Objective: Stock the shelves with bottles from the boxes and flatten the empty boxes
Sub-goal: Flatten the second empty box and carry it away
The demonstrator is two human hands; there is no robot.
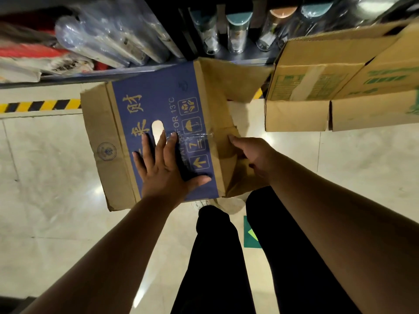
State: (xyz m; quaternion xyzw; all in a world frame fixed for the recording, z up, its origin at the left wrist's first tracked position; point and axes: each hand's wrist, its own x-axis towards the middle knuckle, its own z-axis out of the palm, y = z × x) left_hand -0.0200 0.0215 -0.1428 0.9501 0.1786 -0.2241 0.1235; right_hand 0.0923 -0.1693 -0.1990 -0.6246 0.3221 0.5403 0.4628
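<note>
The left hand (167,168) lies flat, fingers spread, gripping nothing, on the blue-printed box (158,141), while the right hand (251,152) clasps its brown flap (231,141).

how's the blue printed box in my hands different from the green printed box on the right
The blue-panelled cardboard box is collapsing nearly flat, pressed by the left hand and gripped by the right hand. The green-printed cardboard box keeps its boxy shape, flaps open, untouched. Both are brown corrugated cardboard.
</note>
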